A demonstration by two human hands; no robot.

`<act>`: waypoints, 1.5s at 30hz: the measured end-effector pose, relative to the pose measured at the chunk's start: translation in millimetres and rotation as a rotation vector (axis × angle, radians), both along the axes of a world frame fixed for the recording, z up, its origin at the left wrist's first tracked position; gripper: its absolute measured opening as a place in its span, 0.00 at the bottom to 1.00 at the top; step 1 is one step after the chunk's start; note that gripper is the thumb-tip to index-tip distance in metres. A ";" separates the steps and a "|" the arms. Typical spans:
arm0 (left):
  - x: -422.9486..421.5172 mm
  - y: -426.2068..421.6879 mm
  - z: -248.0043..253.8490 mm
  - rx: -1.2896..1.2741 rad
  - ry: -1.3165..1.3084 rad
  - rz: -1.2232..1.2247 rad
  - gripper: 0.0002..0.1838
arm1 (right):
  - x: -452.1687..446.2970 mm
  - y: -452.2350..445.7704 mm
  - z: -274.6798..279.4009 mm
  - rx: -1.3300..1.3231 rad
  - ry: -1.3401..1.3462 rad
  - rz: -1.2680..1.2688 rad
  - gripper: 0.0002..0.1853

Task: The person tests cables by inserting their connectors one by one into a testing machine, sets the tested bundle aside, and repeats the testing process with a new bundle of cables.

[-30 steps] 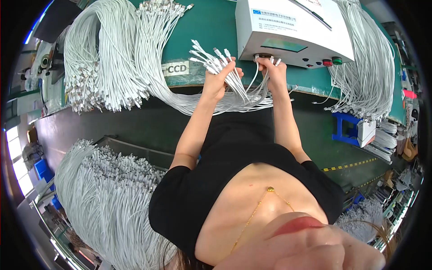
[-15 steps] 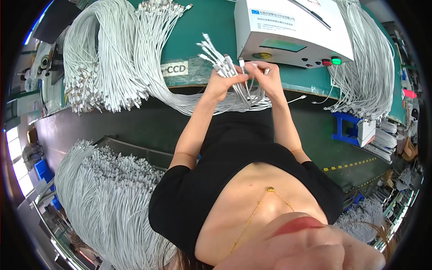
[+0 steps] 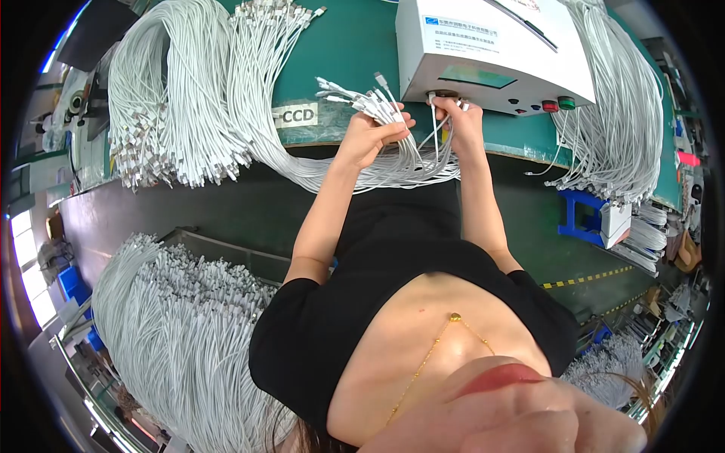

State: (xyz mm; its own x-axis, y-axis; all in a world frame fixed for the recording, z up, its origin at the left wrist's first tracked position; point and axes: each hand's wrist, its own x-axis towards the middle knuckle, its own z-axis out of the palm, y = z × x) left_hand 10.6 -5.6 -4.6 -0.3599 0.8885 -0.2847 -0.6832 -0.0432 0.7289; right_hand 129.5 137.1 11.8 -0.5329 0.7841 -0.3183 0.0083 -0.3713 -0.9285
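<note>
While left hand (image 3: pixel 370 140) curls, grip clamped round cable bundle (image 3: pixel 384 110) | right hand (image 3: pixel 464 127) reaches forward, grip pinching plug (image 3: pixel 432 97) at machine (image 3: pixel 521 68)

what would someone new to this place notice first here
Probably the huge heap of white cables at lower left, with more bundles draped over the green table above it. Next might come the white machine at the top, a red and a green button on its front. At its lower front edge, the right hand holds a plug, while the left hand grips a fan of cable ends.
</note>
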 end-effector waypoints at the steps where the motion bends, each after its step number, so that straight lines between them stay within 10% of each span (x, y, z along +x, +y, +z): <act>1: 1.4 0.3 2.0 -0.015 0.005 0.022 0.13 | 0.0 0.4 0.1 -0.001 -0.001 0.001 0.06; 19: 21.4 0.3 15.9 -0.253 0.577 -0.072 0.10 | 19.7 -15.6 7.7 0.158 -0.035 0.078 0.08; 28: -55.3 -22.8 7.3 0.027 -0.199 0.333 0.08 | 109.4 18.3 -42.9 0.060 -0.033 -0.425 0.09; 31: -44.3 -19.2 4.4 0.018 -0.113 0.158 0.06 | 111.2 18.7 -31.2 0.187 -0.067 -0.420 0.09; 35: -18.3 -6.9 8.2 -0.045 0.128 0.070 0.11 | 89.1 17.5 12.4 1.215 -0.256 -0.302 0.05; 40: -9.4 -3.8 25.4 -0.045 0.454 -0.020 0.10 | 39.0 -10.5 36.2 0.436 -0.196 0.226 0.08; 45: -12.3 -2.4 34.6 -0.019 0.118 -0.020 0.09 | 12.9 -7.7 3.6 0.013 0.021 0.217 0.09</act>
